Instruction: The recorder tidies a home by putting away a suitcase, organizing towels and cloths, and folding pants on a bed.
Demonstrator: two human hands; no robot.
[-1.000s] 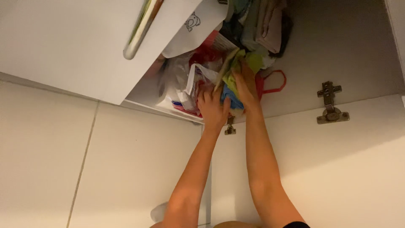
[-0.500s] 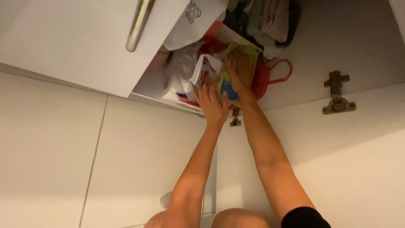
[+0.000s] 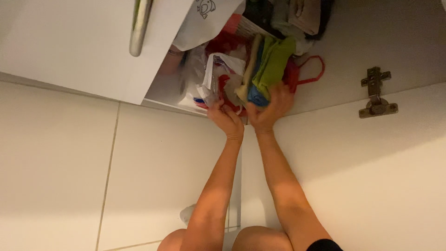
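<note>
- Up at the frame's top centre, the right hand [image 3: 271, 108] gripped a stack of folded green, blue and beige cloths [image 3: 265, 72] at the white cupboard's shelf edge [image 3: 169, 103].
- Beside it, the left hand [image 3: 226, 120] curled its fingers against a crumpled clear plastic bag [image 3: 214, 79].

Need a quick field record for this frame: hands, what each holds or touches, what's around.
view: head camera, looking at an open white cupboard
left hand: fingers at the crumpled plastic bags, grip not clear
right hand: gripping the lower end of a stack of folded cloths, green, blue and beige
beside the stack: red bag with loop handle
deeper in: more folded fabric
door: white cupboard door with metal bar handle
hinge: metal hinge on the right
</note>
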